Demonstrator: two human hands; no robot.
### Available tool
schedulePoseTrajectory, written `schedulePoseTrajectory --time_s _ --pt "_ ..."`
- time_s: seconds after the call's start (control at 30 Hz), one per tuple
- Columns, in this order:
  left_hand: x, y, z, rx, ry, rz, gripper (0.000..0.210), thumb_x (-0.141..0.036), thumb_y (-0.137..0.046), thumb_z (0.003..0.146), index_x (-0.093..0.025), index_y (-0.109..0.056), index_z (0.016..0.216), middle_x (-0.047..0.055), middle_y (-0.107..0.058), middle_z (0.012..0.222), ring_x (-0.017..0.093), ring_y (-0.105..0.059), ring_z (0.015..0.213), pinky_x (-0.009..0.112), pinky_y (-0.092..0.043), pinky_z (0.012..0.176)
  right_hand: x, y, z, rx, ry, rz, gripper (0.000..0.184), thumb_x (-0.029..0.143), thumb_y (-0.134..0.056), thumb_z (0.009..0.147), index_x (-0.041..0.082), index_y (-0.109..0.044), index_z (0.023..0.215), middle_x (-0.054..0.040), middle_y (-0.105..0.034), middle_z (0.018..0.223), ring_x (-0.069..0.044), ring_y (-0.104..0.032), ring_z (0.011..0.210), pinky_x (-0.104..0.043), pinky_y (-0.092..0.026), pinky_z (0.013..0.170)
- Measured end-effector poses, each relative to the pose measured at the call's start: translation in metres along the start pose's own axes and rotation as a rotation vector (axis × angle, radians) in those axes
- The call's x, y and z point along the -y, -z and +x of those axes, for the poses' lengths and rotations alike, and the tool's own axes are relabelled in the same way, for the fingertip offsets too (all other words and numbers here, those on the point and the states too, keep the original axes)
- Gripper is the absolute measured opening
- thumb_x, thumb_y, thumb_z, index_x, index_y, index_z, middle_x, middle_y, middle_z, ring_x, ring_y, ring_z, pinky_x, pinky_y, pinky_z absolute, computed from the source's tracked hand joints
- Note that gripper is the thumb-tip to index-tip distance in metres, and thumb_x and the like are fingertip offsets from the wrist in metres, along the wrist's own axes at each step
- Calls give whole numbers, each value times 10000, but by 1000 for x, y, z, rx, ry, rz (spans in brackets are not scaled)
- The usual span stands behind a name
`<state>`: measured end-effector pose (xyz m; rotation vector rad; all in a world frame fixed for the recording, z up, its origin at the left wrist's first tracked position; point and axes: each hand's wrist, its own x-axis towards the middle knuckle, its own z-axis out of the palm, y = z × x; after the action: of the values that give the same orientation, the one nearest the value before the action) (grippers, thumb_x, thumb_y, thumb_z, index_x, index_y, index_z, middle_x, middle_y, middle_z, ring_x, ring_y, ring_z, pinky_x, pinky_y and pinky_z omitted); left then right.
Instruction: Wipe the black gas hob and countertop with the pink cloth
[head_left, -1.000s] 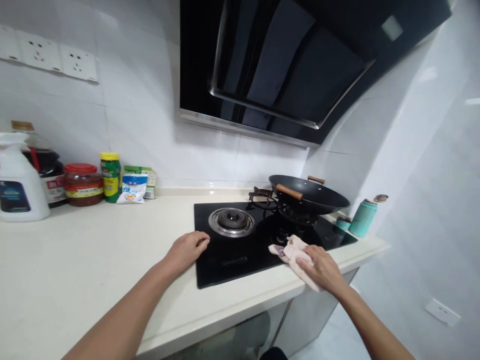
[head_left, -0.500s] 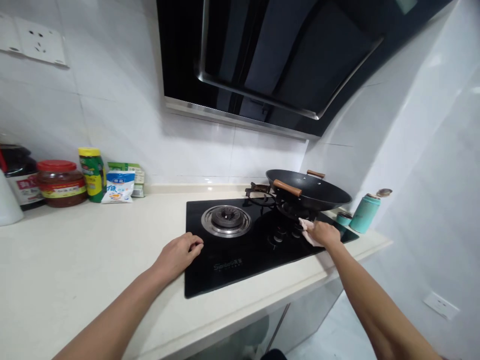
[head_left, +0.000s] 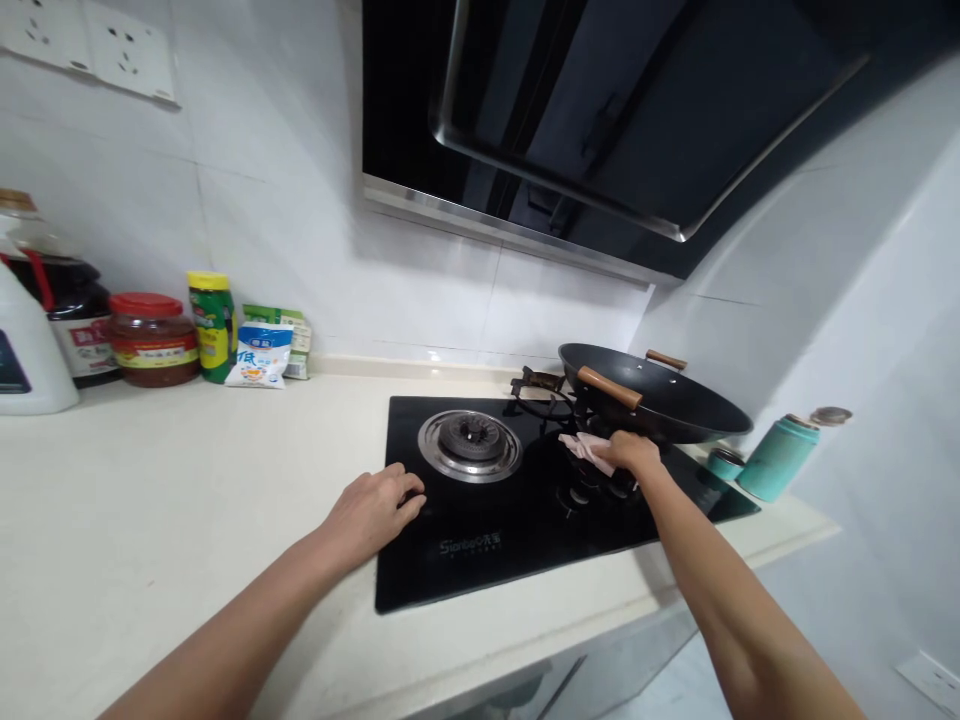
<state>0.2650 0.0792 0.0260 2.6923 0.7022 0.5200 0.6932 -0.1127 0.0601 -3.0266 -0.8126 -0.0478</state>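
Note:
A pale pink cloth (head_left: 586,450) is bunched in my right hand (head_left: 631,452), which presses it to the black glass cooktop (head_left: 442,575) beside the control knobs, just below the wok. The black wok (head_left: 667,395), with two wooden handles, sits over the right burner. My left hand (head_left: 381,505) rests at the cooktop's left edge, empty, its fingers loosely bent and the thumb a little apart from them. Near it is the bare left burner (head_left: 471,440) with its steel ring. A pot support (head_left: 541,385) lies behind, partly hidden by the wok.
A black range hood (head_left: 600,130) hangs low over the cooktop. Along the wall at left stand a white jug (head_left: 30,350), a dark sauce bottle (head_left: 82,320), a red-lidded jar (head_left: 154,345), a green shaker (head_left: 213,330) and a salt packet (head_left: 261,352). A teal canister (head_left: 780,460) stands at right.
My right hand has moved the cloth leftward and up over the glass, from the right of the knobs to behind them. The left hand stays at the cooktop's edge. The view has turned slightly.

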Motion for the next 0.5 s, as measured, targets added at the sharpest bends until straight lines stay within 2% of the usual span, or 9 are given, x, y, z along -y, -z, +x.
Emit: schedulePoseTrajectory --time_s 0.1,0.2,0.3,0.4,0.5 --pt "-1 0 0 18 17 24 346 -418 -448 921 -249 -730 1031 51 -662 1003 225 -631 829 341 -453 743 28 -3 -3 -45 86 -44 711 670 -456 885 68 -730 1146 -243 -696 1171 -353 -660 1114 -396 -493 907" --pt "-2 0 -1 27 21 49 342 -396 -434 935 -246 -724 1038 49 -656 1011 212 -630 842 331 -454 759 61 -9 -4 -79 177 -89 645 551 -357 960 59 -723 1159 -249 -690 1183 -346 -648 1144 -399 -476 938" --pt "-2 1 0 40 25 67 339 -387 -435 940 -242 -720 1052 49 -651 1012 205 -631 838 324 -457 761 86 -11 2 -68 255 -99 567 456 -349 971 79 -712 1190 -242 -674 1228 -343 -626 1184 -404 -455 963" --pt "-2 2 0 42 25 60 332 -383 -445 939 -241 -721 1058 49 -651 1013 205 -635 851 317 -461 763 97 -6 10 -15 343 -115 530 445 -408 943 90 -711 1193 -236 -677 1228 -347 -627 1181 -402 -450 963" --pt "1 1 0 36 19 41 332 -387 -446 941 -241 -718 1062 49 -653 1027 204 -637 865 314 -464 772 94 1 13 42 404 -127 544 490 -465 908 110 -698 1221 -219 -682 1227 -352 -635 1166 -401 -457 951"
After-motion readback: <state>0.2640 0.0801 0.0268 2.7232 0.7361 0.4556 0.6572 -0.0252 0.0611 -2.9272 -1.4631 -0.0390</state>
